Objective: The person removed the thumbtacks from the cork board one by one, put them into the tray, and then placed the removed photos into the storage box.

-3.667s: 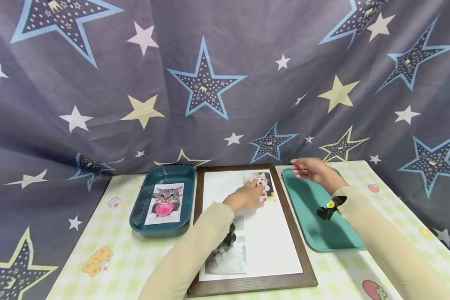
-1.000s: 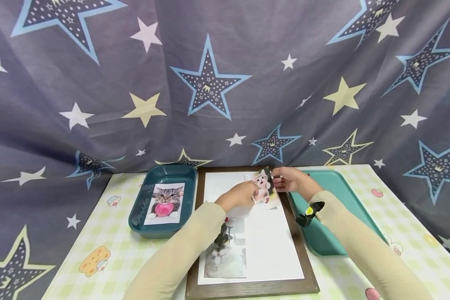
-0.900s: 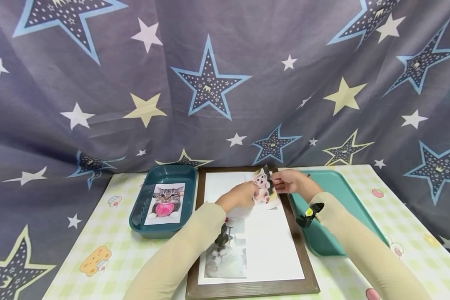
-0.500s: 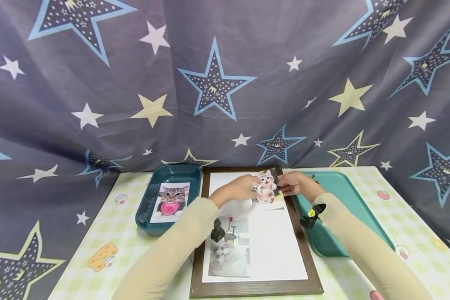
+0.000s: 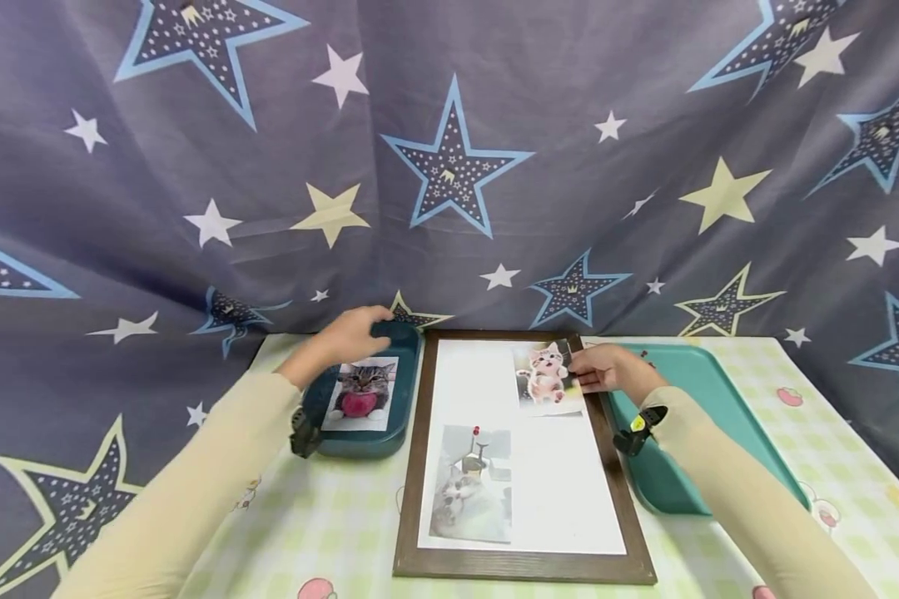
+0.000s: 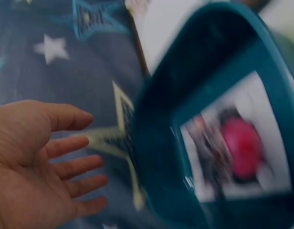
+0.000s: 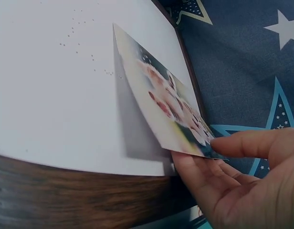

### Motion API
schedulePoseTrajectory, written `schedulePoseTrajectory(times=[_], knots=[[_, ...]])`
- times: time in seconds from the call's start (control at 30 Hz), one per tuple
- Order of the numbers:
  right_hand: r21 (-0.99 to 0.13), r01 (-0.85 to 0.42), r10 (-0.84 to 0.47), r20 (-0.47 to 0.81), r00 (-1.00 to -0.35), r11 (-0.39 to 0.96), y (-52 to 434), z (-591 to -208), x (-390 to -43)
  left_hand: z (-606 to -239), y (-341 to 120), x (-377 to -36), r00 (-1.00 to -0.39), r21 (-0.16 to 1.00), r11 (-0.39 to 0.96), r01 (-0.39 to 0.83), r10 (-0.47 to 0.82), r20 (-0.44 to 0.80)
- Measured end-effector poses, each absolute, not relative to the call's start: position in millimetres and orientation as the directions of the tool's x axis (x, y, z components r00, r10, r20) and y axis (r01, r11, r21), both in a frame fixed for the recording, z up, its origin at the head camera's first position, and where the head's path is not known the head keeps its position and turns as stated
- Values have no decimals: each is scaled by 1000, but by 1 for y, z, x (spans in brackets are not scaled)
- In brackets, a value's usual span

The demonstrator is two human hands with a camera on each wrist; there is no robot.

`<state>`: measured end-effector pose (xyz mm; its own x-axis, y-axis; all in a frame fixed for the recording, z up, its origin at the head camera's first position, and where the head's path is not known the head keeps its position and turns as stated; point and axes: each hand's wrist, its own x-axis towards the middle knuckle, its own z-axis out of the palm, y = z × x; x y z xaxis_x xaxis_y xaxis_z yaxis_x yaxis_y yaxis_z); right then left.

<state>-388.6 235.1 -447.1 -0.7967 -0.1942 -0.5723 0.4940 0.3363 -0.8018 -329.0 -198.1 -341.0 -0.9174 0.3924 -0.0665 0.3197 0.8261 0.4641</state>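
At the board's upper right corner, my right hand (image 5: 608, 368) pinches the edge of a kitten photo (image 5: 545, 376) between thumb and fingers. In the right wrist view, that photo's (image 7: 168, 102) near edge is lifted off the white surface. My left hand (image 5: 350, 334) hovers over the far end of a dark teal tray (image 5: 408, 391), its fingers (image 6: 80, 167) spread and holding nothing. Inside the tray lies a photo of a tabby cat with a pink heart (image 5: 361, 401). A grey cat photo (image 5: 470, 499) hangs on the board's lower left under a red pushpin (image 5: 476, 431).
The white board (image 5: 562, 491) has a brown wooden frame (image 5: 524, 567). A green tray (image 5: 689, 399) stands at its right, with small red pins (image 5: 644, 356) at the far end. Behind the checked tablecloth (image 5: 345, 507) hangs a star-patterned curtain (image 5: 449, 266).
My left hand has let go of the kitten photo and moved left, from the board to above the dark teal tray. The right hand came to the photo's edge and keeps its hold.
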Motion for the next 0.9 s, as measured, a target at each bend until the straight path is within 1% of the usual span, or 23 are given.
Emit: schedulePoseTrajectory(times=[0.07,0.17,0.27,0.37,0.5,0.63,0.9], knots=[[-797,502,-194,-579,-792,336,234,-437,-380,-342,-217,-329,-937,470,845,255,336,-97],[-791,526,-191,-595,-781,314,234,-427,-372,-345,-239,-329,-948,532,837,129,261,-180],[-786,546,-191,-607,-772,292,235,-423,-370,-348,-257,-329,-931,615,788,-30,202,-303],[-787,546,-201,-607,-769,289,236,-425,-371,-355,-271,-333,-901,670,718,-186,147,-408],[-790,536,-231,-605,-762,298,237,-425,-372,-365,-283,-340,-878,697,637,-329,65,-474],[-789,537,-268,-609,-746,299,236,-423,-370,-375,-292,-343,-867,710,586,-391,24,-497],[-788,574,-314,-615,-723,223,232,-428,-372,-385,-305,-339,-872,730,546,-411,-2,-490]])
